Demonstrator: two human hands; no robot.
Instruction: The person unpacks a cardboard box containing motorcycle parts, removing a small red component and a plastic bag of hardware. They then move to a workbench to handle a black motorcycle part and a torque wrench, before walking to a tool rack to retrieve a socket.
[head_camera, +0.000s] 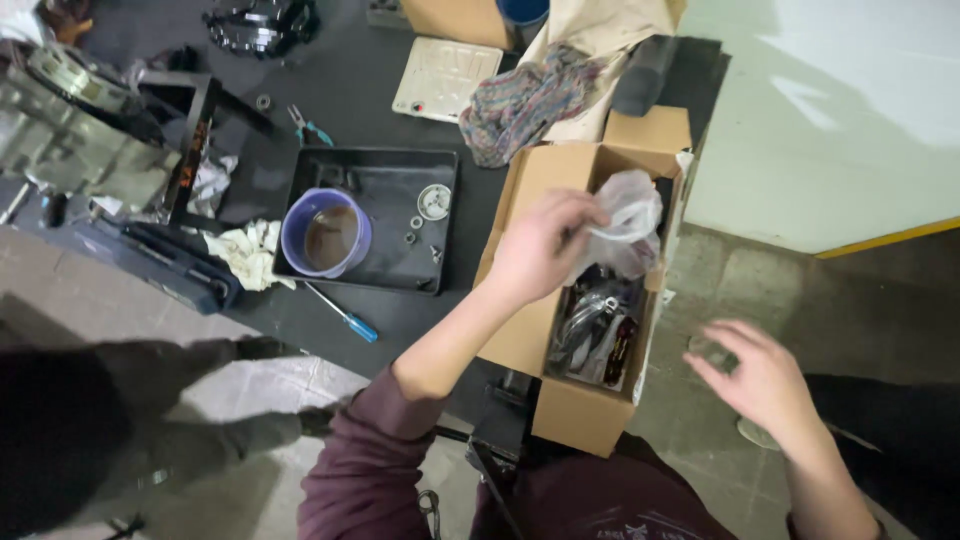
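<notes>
Pinching a crumpled clear plastic bag (625, 225) between closed fingers, the left hand (540, 245) holds it above an open brown cardboard box (520, 335) standing at the right edge of the dark workbench (340, 90). The right hand (760, 375) hovers off the bench over the concrete floor, fingers spread and empty. Judged from here, the thin bag could snag on the bagged metal parts (595, 330) below, or the overhanging box could tip. A black tray (385, 180) with a purple tub (325, 235) crowds the left; open room lies rightward.

head camera, looking steeply down, close over cardboard box (560, 300)
</notes>
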